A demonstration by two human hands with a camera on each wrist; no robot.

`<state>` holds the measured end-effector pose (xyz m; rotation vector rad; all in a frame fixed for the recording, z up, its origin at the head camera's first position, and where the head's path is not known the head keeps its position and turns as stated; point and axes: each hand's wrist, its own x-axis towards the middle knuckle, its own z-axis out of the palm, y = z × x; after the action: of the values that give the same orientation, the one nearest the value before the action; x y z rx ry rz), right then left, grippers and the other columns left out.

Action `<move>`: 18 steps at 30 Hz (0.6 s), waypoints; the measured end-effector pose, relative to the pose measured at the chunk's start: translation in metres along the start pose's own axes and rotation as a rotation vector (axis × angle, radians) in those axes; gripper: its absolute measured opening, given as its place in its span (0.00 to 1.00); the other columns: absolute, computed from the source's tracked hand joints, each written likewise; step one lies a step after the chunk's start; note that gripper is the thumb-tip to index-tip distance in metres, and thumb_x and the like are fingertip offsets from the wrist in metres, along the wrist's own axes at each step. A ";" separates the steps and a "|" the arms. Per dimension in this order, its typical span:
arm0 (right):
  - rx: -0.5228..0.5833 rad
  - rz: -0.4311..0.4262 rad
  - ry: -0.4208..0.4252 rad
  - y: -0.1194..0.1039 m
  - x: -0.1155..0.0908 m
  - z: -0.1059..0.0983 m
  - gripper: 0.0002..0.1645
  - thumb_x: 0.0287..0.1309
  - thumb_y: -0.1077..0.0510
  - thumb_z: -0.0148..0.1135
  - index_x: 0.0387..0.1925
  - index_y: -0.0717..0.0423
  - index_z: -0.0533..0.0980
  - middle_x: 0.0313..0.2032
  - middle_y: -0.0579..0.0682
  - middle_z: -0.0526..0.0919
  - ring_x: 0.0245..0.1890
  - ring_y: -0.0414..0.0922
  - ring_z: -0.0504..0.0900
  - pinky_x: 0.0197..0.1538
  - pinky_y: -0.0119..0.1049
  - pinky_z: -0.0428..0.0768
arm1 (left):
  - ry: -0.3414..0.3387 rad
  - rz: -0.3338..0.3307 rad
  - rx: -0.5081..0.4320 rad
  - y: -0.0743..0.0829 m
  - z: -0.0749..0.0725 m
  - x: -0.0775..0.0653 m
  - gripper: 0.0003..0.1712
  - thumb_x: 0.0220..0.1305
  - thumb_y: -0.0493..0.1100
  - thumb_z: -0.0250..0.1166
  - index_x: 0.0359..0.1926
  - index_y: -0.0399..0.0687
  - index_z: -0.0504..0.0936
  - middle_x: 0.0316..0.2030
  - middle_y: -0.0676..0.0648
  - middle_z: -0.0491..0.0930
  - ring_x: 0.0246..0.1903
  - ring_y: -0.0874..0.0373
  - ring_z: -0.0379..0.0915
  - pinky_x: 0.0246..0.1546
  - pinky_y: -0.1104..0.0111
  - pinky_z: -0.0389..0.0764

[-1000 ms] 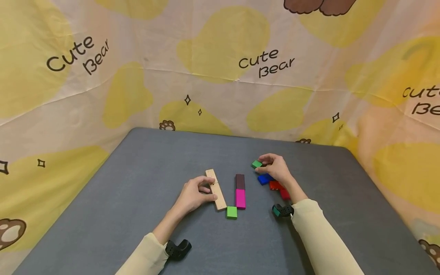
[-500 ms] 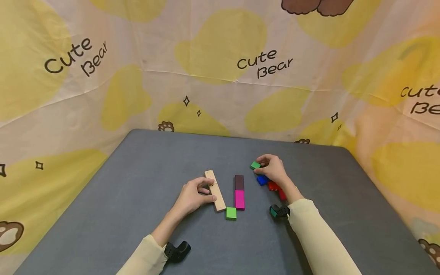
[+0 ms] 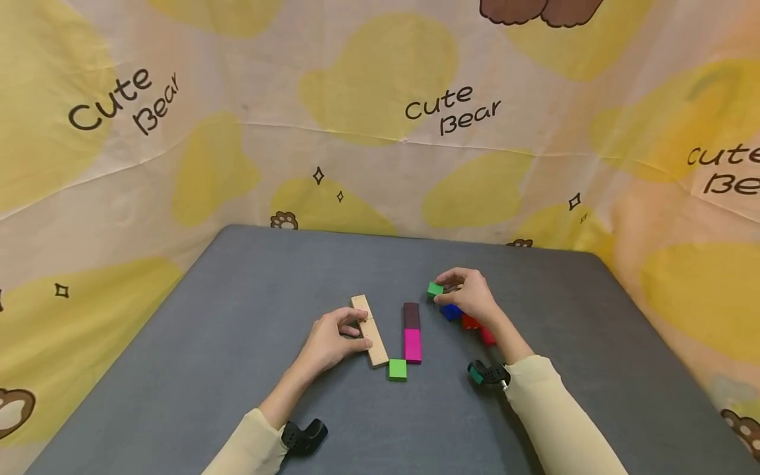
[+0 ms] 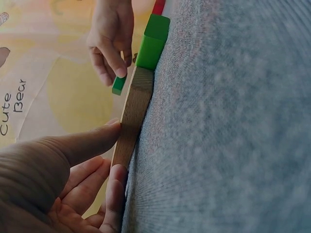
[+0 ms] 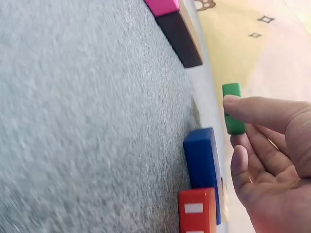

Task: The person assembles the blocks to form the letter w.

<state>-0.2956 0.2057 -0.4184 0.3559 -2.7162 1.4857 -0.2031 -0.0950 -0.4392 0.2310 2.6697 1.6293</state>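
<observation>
My left hand (image 3: 332, 338) has its thumb and fingertips on the left side of a row of pale wooden blocks (image 3: 376, 344) lying on the table. A bright green block (image 3: 398, 370) sits at the row's near end, also seen in the left wrist view as a green block (image 4: 153, 41). Beyond it, a magenta block (image 3: 412, 346) and a dark purple block (image 3: 411, 316) form a second line. Farther right, my right hand (image 3: 472, 293) pinches a darker green block (image 5: 234, 109) between thumb and fingers, raised off the table.
Under the right hand lie a blue block (image 3: 451, 312), a red block (image 5: 197, 208) with white marks and another red block (image 3: 488, 337). The grey table (image 3: 285, 264) ends at a patterned cloth backdrop (image 3: 356, 99). Dark bands (image 3: 305, 437) circle both wrists.
My right hand has shifted slightly left with the green block, which now stands more tilted and a little higher. The left hand stays on the wooden blocks.
</observation>
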 end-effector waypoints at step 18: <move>-0.038 -0.042 -0.087 0.007 0.004 0.014 0.19 0.46 0.67 0.77 0.43 0.60 0.83 0.40 0.51 0.84 0.40 0.49 0.81 0.44 0.43 0.79 | 0.005 0.003 0.018 -0.002 -0.001 0.000 0.28 0.48 0.41 0.80 0.52 0.51 0.84 0.47 0.54 0.84 0.38 0.61 0.80 0.46 0.56 0.74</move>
<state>-0.2997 0.1967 -0.4315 0.4838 -2.7801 1.4394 -0.2034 -0.0965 -0.4403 0.2323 2.6899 1.6093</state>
